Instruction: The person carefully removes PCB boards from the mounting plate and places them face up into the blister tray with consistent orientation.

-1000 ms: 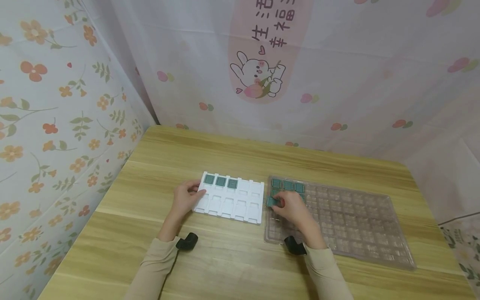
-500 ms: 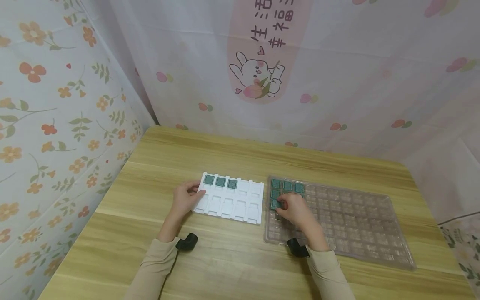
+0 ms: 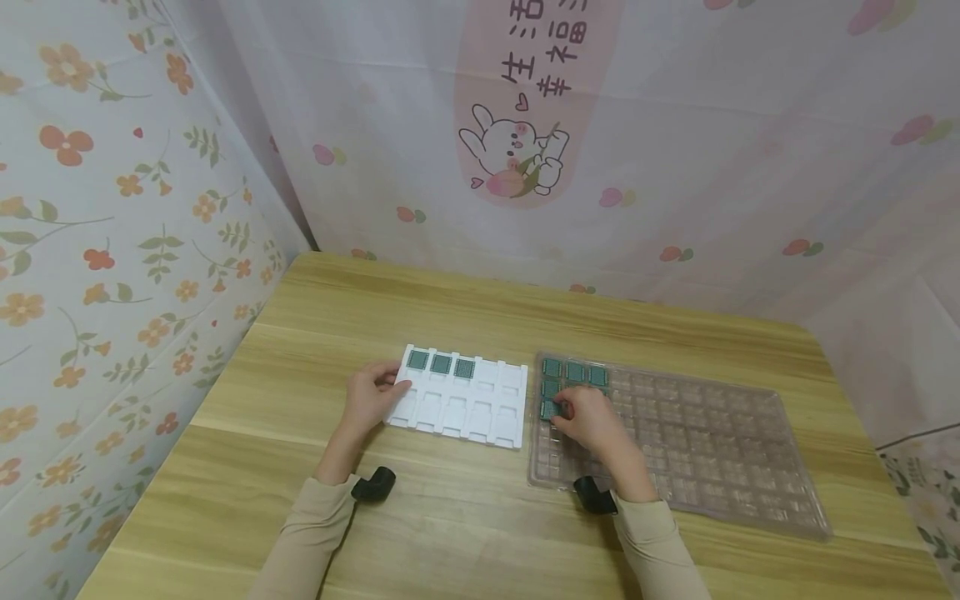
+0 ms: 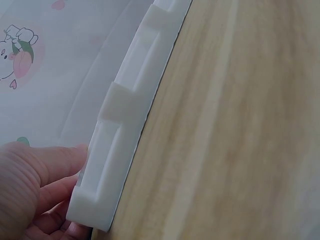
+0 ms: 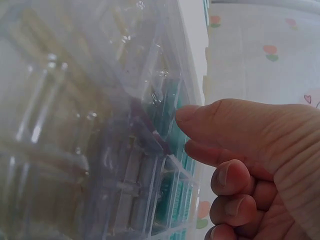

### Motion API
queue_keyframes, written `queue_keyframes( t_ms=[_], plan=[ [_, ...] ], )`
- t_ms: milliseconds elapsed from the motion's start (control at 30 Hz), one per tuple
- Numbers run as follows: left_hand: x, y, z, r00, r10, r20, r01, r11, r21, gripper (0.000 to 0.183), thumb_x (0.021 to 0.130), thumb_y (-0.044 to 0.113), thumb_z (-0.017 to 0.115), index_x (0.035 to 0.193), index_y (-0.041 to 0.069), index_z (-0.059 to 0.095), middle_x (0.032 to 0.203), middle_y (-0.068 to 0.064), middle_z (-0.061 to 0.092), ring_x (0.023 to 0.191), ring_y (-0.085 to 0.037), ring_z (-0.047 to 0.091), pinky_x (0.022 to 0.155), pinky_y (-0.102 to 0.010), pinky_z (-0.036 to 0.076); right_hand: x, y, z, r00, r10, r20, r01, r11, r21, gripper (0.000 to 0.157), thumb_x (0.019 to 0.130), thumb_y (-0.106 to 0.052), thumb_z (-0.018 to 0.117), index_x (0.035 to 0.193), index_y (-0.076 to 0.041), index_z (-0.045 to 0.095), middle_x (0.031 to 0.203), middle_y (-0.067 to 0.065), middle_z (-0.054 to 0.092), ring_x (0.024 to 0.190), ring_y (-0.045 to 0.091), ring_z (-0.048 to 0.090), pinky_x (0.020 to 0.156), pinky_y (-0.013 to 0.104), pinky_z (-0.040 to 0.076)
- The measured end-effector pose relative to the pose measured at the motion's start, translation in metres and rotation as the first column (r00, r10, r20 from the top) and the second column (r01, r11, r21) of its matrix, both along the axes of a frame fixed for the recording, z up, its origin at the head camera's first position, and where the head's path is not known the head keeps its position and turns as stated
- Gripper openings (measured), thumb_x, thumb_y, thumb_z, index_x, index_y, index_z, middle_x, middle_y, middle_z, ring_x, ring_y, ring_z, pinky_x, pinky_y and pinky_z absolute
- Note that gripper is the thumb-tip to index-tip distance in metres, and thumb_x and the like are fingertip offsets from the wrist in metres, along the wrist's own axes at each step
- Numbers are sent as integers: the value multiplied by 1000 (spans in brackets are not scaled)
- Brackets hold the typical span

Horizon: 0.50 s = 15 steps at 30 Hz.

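At the left end of a white plastic tray (image 3: 429, 410), my left hand (image 3: 371, 397) grips the edge, thumb on the rim and the other fingers at its side; the left wrist view shows this grip closely. Three green square chips (image 3: 441, 364) sit in the tray's far row. My right hand (image 3: 594, 418) is over the left part of a clear plastic tray (image 3: 720, 454), thumb and forefinger pinching a green chip (image 3: 550, 409) lying in the left column. Several more green chips (image 3: 575, 372) fill pockets farther back, some partly hidden by this hand.
Both trays lie side by side on a wooden table (image 3: 450, 533), a narrow gap between them. Black wrist mounts (image 3: 375, 484) stick out from both cuffs. A patterned curtain (image 3: 390, 125) hangs behind the table, and a floral one (image 3: 112, 275) at the left.
My right hand has lowered the green chip from a tilted position into a pocket of the clear tray's left column, shifting slightly right. Over the last half second little moved. The left hand stayed put.
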State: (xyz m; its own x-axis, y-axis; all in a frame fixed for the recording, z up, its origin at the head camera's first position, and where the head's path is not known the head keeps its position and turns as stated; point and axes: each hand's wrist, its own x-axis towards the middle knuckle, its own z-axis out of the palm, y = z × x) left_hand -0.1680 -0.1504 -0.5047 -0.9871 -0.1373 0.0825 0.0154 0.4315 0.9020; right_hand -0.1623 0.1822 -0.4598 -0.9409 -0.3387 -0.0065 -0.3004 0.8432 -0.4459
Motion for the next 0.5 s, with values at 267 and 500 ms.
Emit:
queue_keyframes(
  t_ms=[267,500],
  plan=[
    [1,0,1,1000,-5,1,5,1000,-3,34,79,0,72,109,-11,63,92,-22,63,81,-28,59,64,-16,47,0,0,-1,1000,0,2,0,1000,1,22,75,-5,75,94,5,68,59,-3,44,54,10,39,50,24,36],
    [1,0,0,1000,-5,4,5,1000,5,34,79,-1,71,110,-11,63,92,-23,63,81,-28,60,63,-14,46,0,0,0,999,-4,-34,4,1000,-10,20,76,-5,75,92,4,69,58,-3,43,51,9,38,47,23,35]
  ],
)
